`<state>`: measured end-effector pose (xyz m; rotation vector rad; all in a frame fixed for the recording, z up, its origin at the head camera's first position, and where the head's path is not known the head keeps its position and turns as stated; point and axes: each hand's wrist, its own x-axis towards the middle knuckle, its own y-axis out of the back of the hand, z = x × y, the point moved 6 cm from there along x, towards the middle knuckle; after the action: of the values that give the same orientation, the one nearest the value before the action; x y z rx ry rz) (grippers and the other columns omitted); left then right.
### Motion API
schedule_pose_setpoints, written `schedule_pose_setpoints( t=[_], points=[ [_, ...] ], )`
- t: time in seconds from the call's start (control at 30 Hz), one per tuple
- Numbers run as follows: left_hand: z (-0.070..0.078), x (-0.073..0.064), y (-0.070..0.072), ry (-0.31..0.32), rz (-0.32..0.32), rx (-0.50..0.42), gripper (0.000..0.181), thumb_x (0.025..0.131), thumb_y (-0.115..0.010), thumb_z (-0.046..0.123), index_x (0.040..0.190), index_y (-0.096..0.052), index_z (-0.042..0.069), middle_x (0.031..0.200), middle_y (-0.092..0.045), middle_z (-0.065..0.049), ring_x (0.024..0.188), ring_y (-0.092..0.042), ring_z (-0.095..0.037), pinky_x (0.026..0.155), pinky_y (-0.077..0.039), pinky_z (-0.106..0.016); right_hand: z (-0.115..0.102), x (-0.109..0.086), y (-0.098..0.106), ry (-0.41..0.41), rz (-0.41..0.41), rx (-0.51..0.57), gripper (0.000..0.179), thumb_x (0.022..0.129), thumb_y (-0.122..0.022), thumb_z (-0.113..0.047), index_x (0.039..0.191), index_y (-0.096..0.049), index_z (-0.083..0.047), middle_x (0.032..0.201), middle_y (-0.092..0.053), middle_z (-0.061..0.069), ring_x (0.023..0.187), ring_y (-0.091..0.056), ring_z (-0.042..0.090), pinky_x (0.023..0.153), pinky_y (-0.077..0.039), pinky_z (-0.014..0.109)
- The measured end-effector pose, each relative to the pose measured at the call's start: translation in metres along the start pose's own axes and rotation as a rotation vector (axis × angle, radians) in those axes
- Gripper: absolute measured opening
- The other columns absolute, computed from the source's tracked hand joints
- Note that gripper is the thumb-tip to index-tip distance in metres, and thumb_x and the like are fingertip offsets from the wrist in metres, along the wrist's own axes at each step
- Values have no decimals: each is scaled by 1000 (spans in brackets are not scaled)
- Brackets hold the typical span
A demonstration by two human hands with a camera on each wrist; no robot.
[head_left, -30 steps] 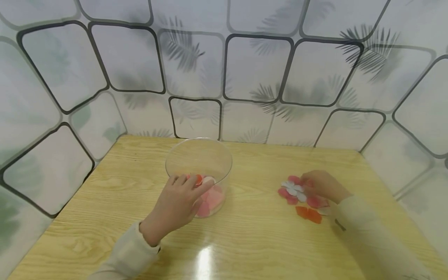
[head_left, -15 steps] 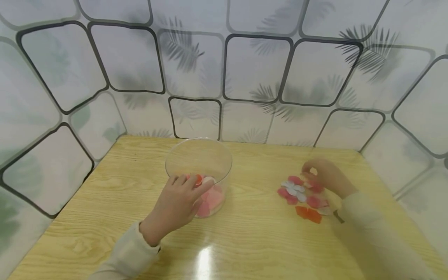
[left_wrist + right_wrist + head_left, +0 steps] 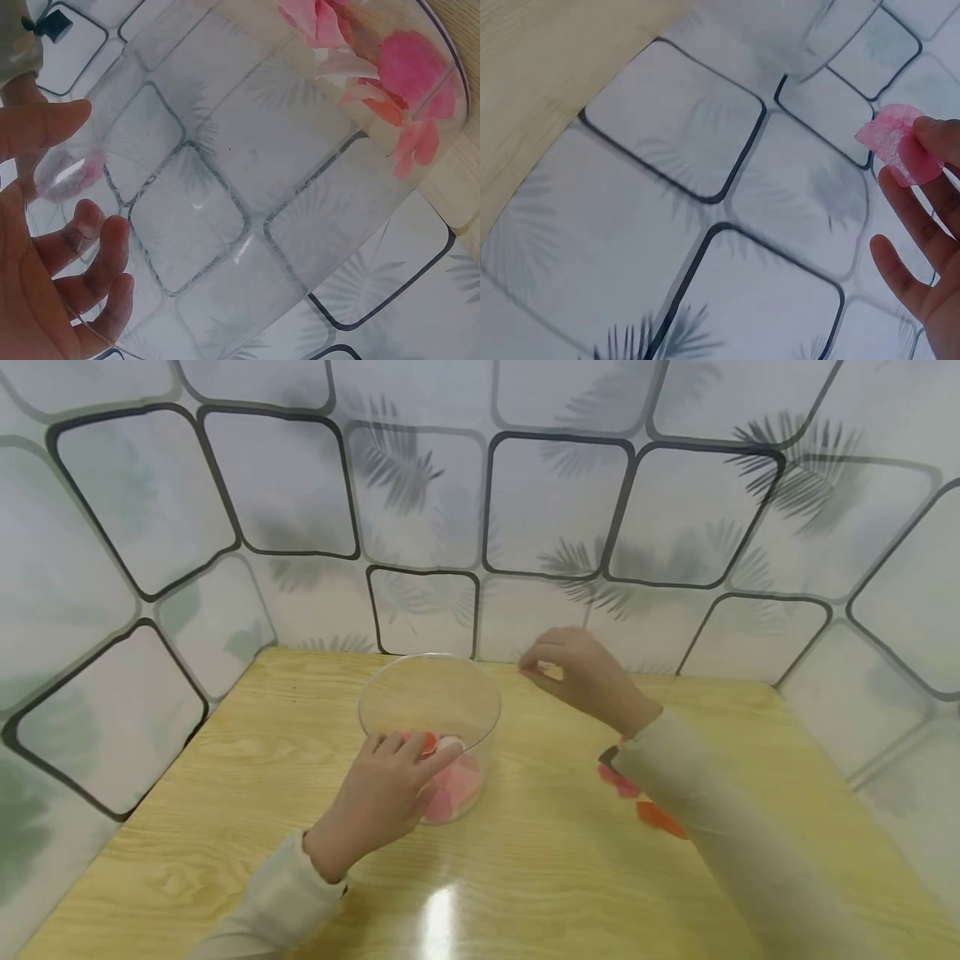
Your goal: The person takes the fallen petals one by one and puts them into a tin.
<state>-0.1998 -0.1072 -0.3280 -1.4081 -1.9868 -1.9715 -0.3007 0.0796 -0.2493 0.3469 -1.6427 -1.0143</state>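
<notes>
A clear round container stands on the table with pink and orange petals lying at its bottom. My left hand grips its near-left rim, fingers hooked over the edge; in the left wrist view the thumb and fingers lie on either side of the clear wall. Just right of the container and above the table, my right hand pinches a pink petal between thumb and fingers, which shows clearly in the right wrist view.
Pink petals and an orange petal lie on the wooden table, partly hidden under the right sleeve. Behind the table rises a patterned white wall covering, which also borders both sides.
My right hand has lifted from the petal pile and moved left toward the container, carrying a pink petal. My left hand has stayed on the rim.
</notes>
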Motion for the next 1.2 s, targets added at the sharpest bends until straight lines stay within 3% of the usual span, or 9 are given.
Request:
schedule_pose_setpoints(
  t=[0.17, 0.23, 0.4, 0.5, 0.67, 0.87, 1.03, 1.2],
  points=[
    [1, 1, -1, -8, 5, 8, 49, 70, -75, 18, 113, -54, 26, 83, -56, -1, 67, -53, -22, 66, -43, -34, -22, 28, -24, 55, -21, 41, 5, 79, -70, -5, 81, -69, -9, 79, -68, 1, 76, -61, 16, 77, -46, 36],
    [1, 1, -1, -8, 6, 8, 51, 69, -76, 19, 114, -54, 26, 84, -56, -1, 68, -54, -22, 66, -44, -35, -30, 37, -36, 57, -78, 77, 4, 81, -69, -6, 82, -69, -9, 79, -68, 1, 75, -62, 15, 78, -48, 35],
    [0, 2, -1, -13, 14, 13, 53, 67, -79, 20, 114, -55, 25, 87, -59, -2, 69, -56, -23, 67, -45, -36, -44, 43, -77, -53, -472, 201, 22, 87, -65, -19, 108, -67, -11, 94, -70, 0, 88, -65, 14, 81, -51, 29],
    [0, 2, -1, -15, 20, 16, 53, 67, -79, 20, 114, -54, 25, 87, -59, -3, 68, -56, -24, 67, -45, -36, -45, 41, -87, -135, -607, 221, 35, 88, -64, -20, 122, -61, -13, 103, -70, 0, 98, -65, 16, 86, -51, 30],
    [0, 1, -2, -5, 13, 11, 53, 67, -78, 19, 114, -53, 26, 81, -56, -1, 66, -54, -23, 66, -43, -35, -35, 37, -80, -179, -540, 200, 38, 89, -62, -19, 127, -58, -15, 107, -70, 1, 102, -64, 15, 91, -49, 32],
    [0, 1, -3, 2, 8, -2, 52, 68, -77, 17, 114, -54, 27, 80, -55, 0, 65, -53, -22, 66, -41, -34, -15, 16, -45, -181, -349, 161, 35, 88, -64, -16, 123, -60, -10, 103, -71, 3, 98, -66, 16, 93, -49, 35],
    [0, 1, -4, 3, -2, 5, 50, 70, -75, 18, 115, -55, 27, 79, -55, 0, 65, -51, -22, 66, -40, -34, 9, -17, -8, -175, -214, 95, 28, 83, -69, -9, 110, -66, -4, 97, -72, 7, 90, -68, 20, 87, -52, 38],
    [0, 0, -3, 8, 2, 7, 49, 70, -75, 19, 114, -56, 26, 79, -55, 0, 65, -51, -22, 66, -41, -35, 44, -69, 9, -214, -222, 1, 19, 78, -72, -4, 97, -69, -3, 90, -72, 7, 83, -68, 21, 79, -54, 40]
  ],
)
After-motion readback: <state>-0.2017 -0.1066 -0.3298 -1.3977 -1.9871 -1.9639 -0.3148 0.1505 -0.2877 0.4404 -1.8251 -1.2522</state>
